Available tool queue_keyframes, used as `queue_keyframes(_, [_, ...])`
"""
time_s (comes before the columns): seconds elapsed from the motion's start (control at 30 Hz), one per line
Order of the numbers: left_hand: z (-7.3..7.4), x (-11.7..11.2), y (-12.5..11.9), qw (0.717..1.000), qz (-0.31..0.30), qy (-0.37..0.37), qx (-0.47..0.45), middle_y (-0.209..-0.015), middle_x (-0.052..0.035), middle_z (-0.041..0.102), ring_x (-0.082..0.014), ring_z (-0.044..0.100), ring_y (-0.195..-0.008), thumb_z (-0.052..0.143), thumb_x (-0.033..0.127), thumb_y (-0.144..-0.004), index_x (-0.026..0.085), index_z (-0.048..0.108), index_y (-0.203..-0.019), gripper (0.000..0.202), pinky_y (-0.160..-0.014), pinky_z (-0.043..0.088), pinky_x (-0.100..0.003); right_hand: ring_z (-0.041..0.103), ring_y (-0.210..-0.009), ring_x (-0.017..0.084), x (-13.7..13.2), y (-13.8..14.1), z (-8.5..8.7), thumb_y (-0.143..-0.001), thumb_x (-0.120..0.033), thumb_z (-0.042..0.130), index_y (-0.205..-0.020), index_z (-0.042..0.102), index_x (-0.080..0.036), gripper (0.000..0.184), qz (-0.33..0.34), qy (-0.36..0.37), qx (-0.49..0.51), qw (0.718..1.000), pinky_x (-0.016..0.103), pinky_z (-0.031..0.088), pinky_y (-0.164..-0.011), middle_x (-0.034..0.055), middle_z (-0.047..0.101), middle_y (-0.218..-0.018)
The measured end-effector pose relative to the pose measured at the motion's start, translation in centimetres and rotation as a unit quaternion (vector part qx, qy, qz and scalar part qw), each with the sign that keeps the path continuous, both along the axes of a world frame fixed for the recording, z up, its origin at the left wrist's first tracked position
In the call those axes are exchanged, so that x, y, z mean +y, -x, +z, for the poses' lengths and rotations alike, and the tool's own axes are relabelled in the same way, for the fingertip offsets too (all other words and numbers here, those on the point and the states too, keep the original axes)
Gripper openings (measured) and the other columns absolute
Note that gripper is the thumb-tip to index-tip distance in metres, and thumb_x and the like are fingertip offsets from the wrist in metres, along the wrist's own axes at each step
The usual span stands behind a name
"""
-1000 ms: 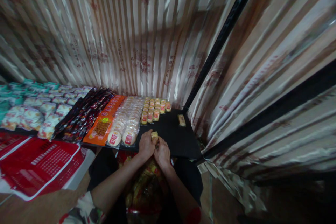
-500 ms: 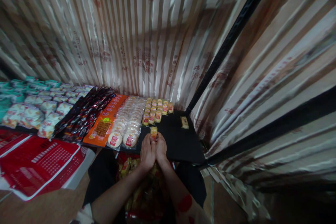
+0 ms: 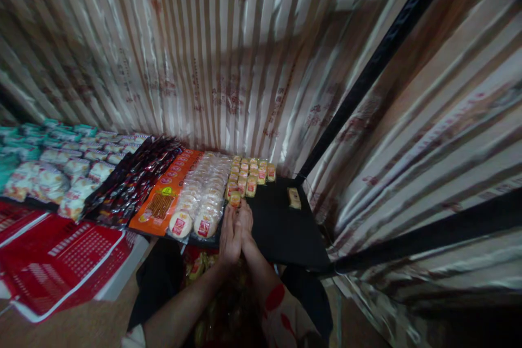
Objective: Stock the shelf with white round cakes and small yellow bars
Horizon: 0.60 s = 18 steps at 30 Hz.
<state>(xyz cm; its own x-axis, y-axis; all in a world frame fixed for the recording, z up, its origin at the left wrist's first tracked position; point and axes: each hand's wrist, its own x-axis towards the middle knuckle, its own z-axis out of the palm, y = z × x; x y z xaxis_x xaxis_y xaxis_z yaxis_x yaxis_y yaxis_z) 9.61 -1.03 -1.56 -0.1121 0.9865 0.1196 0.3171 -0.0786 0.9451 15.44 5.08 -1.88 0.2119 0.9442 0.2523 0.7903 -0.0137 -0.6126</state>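
Observation:
A small yellow wrapped cake (image 3: 235,198) with a red label sits between the fingertips of my left hand (image 3: 229,236) and my right hand (image 3: 245,224). Both hands lie close together, fingers closed and pointing forward over the black shelf (image 3: 273,228). The cake is at the front of the left column of matching yellow wrapped cakes (image 3: 252,186), which stand in rows; whether it touches the shelf cannot be made out. Left of my hands are two columns of round white crackers in clear wrappers (image 3: 204,223).
One more yellow packet (image 3: 294,198) lies apart near the shelf's right end. Orange snack bags (image 3: 159,204), dark packets (image 3: 130,190) and white packets (image 3: 79,190) fill the left. A red basket (image 3: 81,250) stands below. A bag of yellow packets (image 3: 199,269) is between the knees. A black post (image 3: 359,81) rises at right.
My hands have moved the yellow cake forward and slightly left, up to the front of the left column of cakes. The view has shifted a little.

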Motion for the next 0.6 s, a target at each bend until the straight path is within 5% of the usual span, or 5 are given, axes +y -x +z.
queue_keyframes(0.33, [-1.5, 1.4, 0.0, 1.000, 0.000, -0.015, -0.023, -0.148, -0.0101, 0.024, -0.0176, 0.017, -0.138, 0.031, 0.040, -0.089, 0.013, 0.033, -0.136, 0.055, -0.115, 0.013, -0.035, 0.058, -0.097, 0.024, 1.6, 0.1, -1.5, -0.079, -0.030, 0.045, -0.114, 0.055, -0.009, 0.042, 0.000, -0.017, 0.031, 0.999, 0.034, 0.042, -0.087, 0.0162, 0.063, -0.105])
queue_keyframes(0.6, [-2.5, 1.8, 0.5, 1.000, -0.001, -0.015, -0.001, -0.147, -0.0101, 0.027, -0.0181, 0.019, -0.137, 0.033, 0.038, -0.089, 0.013, 0.033, -0.137, 0.054, -0.114, 0.016, -0.035, 0.060, -0.080, 0.019, 0.9, 0.3, -2.0, -0.079, -0.030, 0.044, -0.124, 0.048, -0.012, 0.048, 0.036, -0.050, 0.143, 0.988, 0.028, 0.050, -0.071, 0.0118, 0.059, -0.101])
